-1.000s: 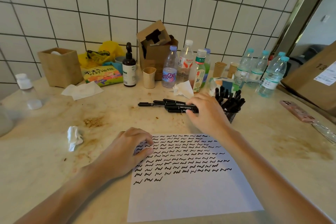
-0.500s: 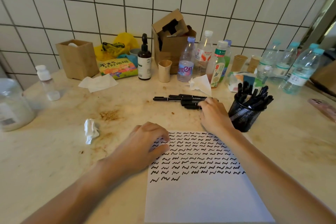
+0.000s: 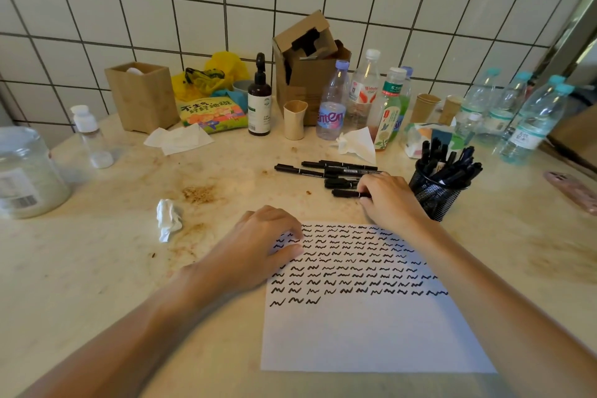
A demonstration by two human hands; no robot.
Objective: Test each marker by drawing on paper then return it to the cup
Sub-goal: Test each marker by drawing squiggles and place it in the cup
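Note:
A white sheet of paper (image 3: 365,333) covered in rows of black squiggles lies on the counter in front of me. My left hand (image 3: 255,252) rests on its upper left corner with fingers curled. Several black markers (image 3: 326,170) lie loose just beyond the paper. My right hand (image 3: 391,200) pinches the nearest black marker (image 3: 344,193) at its right end. A black mesh cup (image 3: 433,195) full of markers stands right beside my right hand.
Bottles (image 3: 334,103), paper cups (image 3: 294,119), a cardboard box (image 3: 307,61) and a wooden box (image 3: 142,95) line the tiled wall. A crumpled tissue (image 3: 168,218) lies left of the paper, a clear jar (image 3: 26,171) at far left, a pink phone (image 3: 573,191) at far right.
My right hand slid back from the marker pile toward the paper and closed on the nearest marker. The camera view shifted left. My left hand stayed on the paper.

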